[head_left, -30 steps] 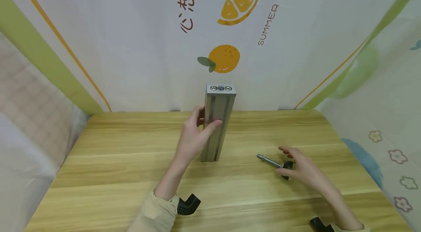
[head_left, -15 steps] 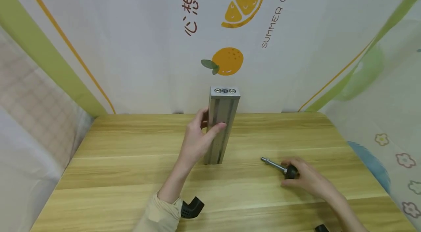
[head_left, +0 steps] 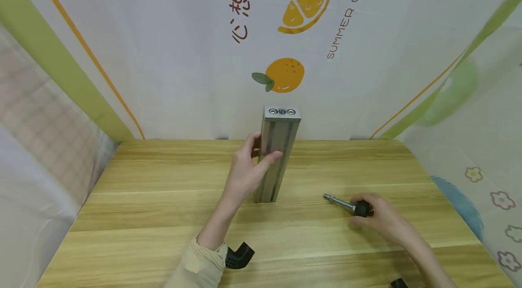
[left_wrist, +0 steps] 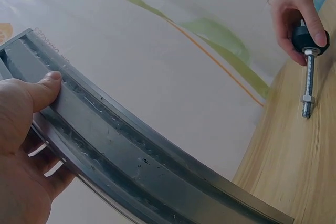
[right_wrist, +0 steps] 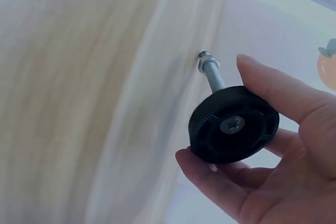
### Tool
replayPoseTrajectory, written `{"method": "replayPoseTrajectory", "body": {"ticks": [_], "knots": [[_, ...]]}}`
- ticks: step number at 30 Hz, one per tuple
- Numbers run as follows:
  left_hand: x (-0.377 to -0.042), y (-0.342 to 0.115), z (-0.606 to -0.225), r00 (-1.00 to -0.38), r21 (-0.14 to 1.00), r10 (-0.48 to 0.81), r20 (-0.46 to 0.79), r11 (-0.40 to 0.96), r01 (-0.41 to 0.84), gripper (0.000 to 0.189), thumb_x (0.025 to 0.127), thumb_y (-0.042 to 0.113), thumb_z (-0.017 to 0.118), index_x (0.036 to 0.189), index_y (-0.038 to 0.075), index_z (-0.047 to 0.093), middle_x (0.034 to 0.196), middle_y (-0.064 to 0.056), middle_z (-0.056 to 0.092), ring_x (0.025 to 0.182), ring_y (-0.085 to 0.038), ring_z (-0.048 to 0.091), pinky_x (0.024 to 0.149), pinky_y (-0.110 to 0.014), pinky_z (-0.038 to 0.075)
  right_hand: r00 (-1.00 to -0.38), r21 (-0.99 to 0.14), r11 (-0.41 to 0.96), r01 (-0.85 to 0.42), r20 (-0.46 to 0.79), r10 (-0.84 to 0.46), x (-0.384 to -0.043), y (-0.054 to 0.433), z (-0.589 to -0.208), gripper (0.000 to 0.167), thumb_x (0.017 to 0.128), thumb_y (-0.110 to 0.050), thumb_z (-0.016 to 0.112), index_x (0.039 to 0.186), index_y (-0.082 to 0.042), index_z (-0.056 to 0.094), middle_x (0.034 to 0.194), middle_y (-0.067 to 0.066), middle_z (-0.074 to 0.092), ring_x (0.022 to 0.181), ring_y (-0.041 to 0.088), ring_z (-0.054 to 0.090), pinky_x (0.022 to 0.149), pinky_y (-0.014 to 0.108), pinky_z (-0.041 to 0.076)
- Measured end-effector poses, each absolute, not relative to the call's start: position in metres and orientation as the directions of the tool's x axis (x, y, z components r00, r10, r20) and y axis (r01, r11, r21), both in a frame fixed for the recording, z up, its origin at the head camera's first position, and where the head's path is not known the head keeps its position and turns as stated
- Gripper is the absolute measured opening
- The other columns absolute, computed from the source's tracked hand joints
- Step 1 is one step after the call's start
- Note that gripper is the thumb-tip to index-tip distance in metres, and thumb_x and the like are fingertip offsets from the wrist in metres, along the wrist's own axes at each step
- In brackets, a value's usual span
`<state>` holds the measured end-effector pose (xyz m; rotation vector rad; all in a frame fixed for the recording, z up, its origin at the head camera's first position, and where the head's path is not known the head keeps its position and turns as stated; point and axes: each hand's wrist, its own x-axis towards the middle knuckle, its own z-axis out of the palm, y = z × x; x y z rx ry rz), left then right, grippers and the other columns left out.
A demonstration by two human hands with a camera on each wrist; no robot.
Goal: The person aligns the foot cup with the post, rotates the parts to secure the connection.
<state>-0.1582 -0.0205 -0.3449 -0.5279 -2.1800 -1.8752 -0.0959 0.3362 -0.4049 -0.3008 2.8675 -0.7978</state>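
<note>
My left hand (head_left: pixel 244 173) grips an upright aluminium profile (head_left: pixel 279 136), thumb across its near face and fingers round the left side. Its end cap on top has two screws with a threaded hole between them. In the left wrist view, the grooved face of the profile (left_wrist: pixel 115 129) slants away below the thumb. To the right, my right hand (head_left: pixel 383 220) pinches a levelling foot (head_left: pixel 361 208) by its round black base. The right wrist view shows thumb and fingers at opposite edges of the base (right_wrist: pixel 202 142). The threaded stud (left_wrist: pixel 310 77) carries nuts and points toward the profile side.
A wood-grain table (head_left: pixel 163 215) lies under both hands. Behind it hangs a white curtain (head_left: pixel 183 75) printed with oranges and lettering. A black wrist-camera mount (head_left: pixel 239 256) sticks out from the left sleeve.
The right hand's thumb and fingers have closed in on the levelling foot's black base, which has turned. The left hand keeps its grip on the profile. The head view has shifted slightly.
</note>
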Motion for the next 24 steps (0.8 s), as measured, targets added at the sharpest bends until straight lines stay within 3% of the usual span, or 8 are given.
{"method": "replayPoseTrajectory", "body": {"ticks": [6,11,15,24], "knots": [[-0.158,-0.020,-0.344,-0.918,0.912,0.127,0.376,0.123,0.390,0.044,0.092,0.017,0.077,0.129,0.004,0.059,0.116,-0.014,0.070,0.108,-0.029,0.067,0.096,-0.049,0.055,-0.978,-0.529,0.837,-0.137,-0.061,-0.199,-0.098,0.330,-0.395,0.053,0.084,-0.026,0.084,0.127,-0.001,0.065,0.122,0.023,0.067,0.098,0.026,0.068,0.070,0.030,0.057],[-0.157,-0.020,-0.344,-0.923,0.916,0.126,0.363,0.135,0.379,0.043,0.092,0.019,0.077,0.128,0.005,0.059,0.116,-0.013,0.070,0.108,-0.029,0.068,0.091,-0.044,0.057,-0.986,-0.529,0.841,-0.111,-0.046,-0.159,-0.100,0.325,-0.388,0.057,0.086,-0.027,0.083,0.133,-0.001,0.062,0.123,0.023,0.068,0.095,0.025,0.068,0.066,0.029,0.055],[-0.157,-0.021,-0.343,-0.925,0.917,0.123,0.359,0.136,0.374,0.042,0.092,0.020,0.077,0.127,0.006,0.059,0.115,-0.013,0.070,0.107,-0.029,0.068,0.086,-0.040,0.058,-0.993,-0.523,0.847,-0.096,-0.006,-0.117,-0.101,0.320,-0.383,0.060,0.085,-0.030,0.084,0.133,-0.004,0.061,0.122,0.021,0.069,0.094,0.029,0.068,0.066,0.032,0.054],[-0.157,-0.021,-0.343,-0.919,0.910,0.126,0.374,0.143,0.390,0.041,0.092,0.019,0.077,0.127,0.005,0.059,0.115,-0.013,0.070,0.106,-0.027,0.068,0.091,-0.037,0.056,-0.996,-0.490,0.867,-0.093,0.060,-0.072,-0.109,0.311,-0.374,0.059,0.085,-0.037,0.083,0.134,-0.010,0.063,0.122,0.018,0.072,0.100,0.032,0.070,0.070,0.034,0.054]]}}
